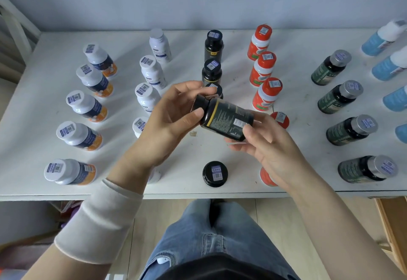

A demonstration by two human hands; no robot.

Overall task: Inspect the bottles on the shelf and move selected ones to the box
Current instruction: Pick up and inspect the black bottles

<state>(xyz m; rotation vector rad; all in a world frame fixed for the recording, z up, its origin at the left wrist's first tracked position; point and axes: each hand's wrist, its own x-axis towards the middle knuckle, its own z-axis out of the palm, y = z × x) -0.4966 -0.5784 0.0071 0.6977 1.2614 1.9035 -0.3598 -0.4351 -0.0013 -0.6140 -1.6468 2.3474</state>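
A black bottle [226, 117] with a gold-trimmed label lies tilted on its side in the air above the white shelf [187, 182]. My left hand [171, 119] pinches its black cap end between thumb and fingers. My right hand [264, 141] grips the bottle's base from below. More black bottles stand in the same column: two at the back [213, 44] [211, 71], one partly hidden behind the held bottle, and one [215, 173] near the front edge.
Columns of upright bottles cover the shelf: navy-and-orange [87, 108] at left, white [152, 71], red-capped [263, 68], dark green with silver caps [340, 97], blue [389, 66] at far right. A wooden box edge [394, 231] shows at lower right below the shelf.
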